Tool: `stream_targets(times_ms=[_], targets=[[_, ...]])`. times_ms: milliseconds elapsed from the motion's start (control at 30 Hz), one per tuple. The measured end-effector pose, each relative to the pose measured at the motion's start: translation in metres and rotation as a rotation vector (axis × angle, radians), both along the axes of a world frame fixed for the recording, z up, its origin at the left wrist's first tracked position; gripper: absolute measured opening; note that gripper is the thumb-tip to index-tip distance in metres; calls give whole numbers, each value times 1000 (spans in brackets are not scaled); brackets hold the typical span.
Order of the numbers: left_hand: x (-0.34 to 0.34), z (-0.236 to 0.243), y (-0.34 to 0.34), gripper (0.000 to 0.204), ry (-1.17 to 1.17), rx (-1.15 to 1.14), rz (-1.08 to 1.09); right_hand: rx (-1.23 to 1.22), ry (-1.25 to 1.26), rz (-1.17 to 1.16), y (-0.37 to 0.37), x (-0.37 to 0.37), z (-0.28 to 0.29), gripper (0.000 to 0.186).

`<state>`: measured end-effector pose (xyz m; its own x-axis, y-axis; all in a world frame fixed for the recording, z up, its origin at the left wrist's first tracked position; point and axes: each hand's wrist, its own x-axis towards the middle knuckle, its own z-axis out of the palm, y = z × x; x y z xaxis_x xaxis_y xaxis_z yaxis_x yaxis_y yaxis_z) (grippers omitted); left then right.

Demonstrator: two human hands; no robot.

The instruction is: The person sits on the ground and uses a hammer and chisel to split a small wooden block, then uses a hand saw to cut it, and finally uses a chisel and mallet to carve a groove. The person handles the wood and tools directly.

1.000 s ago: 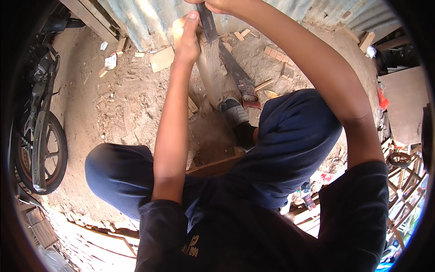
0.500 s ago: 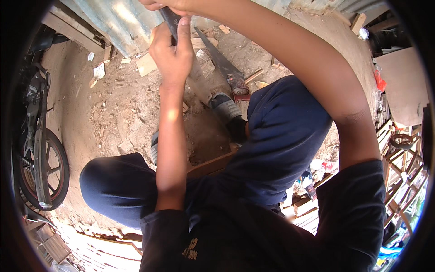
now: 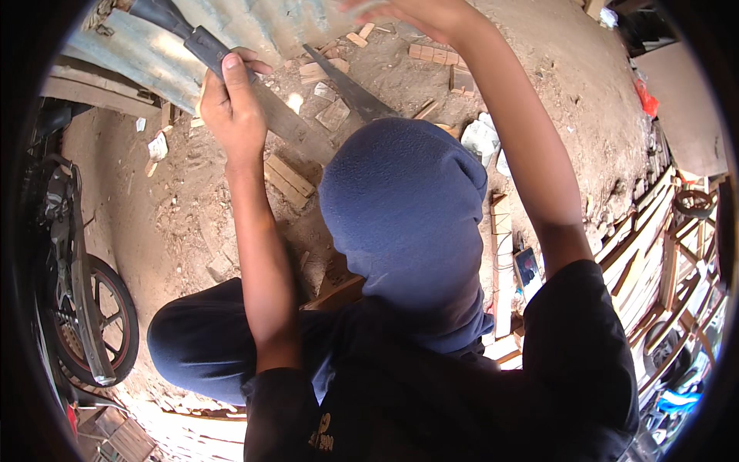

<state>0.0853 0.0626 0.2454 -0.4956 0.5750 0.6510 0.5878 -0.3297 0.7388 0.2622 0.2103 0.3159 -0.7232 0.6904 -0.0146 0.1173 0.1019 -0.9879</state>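
My left hand (image 3: 233, 104) is closed around a dark grey, long tool with a thick collar (image 3: 206, 48); its far end runs out toward the top left, and I cannot tell its exact kind. A flat brownish strip (image 3: 289, 123) slants down to the right from below this hand; whether it belongs to the tool is unclear. My right hand (image 3: 419, 17) is at the top edge, apart from the tool, its slightly blurred fingers stretched out and holding nothing visible. On the dirt beyond my raised knee lies a handsaw (image 3: 354, 91), its handle hidden.
Corrugated metal sheeting (image 3: 146, 58) stands at the far left. Wood offcuts (image 3: 289, 181) and small wood blocks (image 3: 433, 54) lie on the ground. A motorcycle wheel (image 3: 108, 312) is at the left, stacked wood strips (image 3: 639, 223) at the right, and a phone-like dark rectangle (image 3: 526, 266) beside my knee.
My right hand has come away from the tool and moved right. My left hand has shifted left and down with the tool. My right knee has moved left, covering the saw's handle.
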Motion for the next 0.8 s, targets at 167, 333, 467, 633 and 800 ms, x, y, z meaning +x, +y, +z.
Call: stream_targets(times_ms=[167, 333, 467, 633, 800], targets=[[3, 5, 11, 38, -11, -40, -15, 187, -651, -505, 2, 170, -221, 34], [-7, 1, 5, 29, -24, 7, -23, 82, -1187, -96, -105, 237, -351, 55], [2, 3, 21, 29, -4, 16, -47, 30, -1299, -102, -121, 245, -356, 53], [-2, 1, 19, 29, 24, -20, -74, 14, -1284, -110, -123, 242, -345, 51], [0, 5, 18, 27, 97, 17, -67, 5, -1246, -150, -116, 240, -323, 49]])
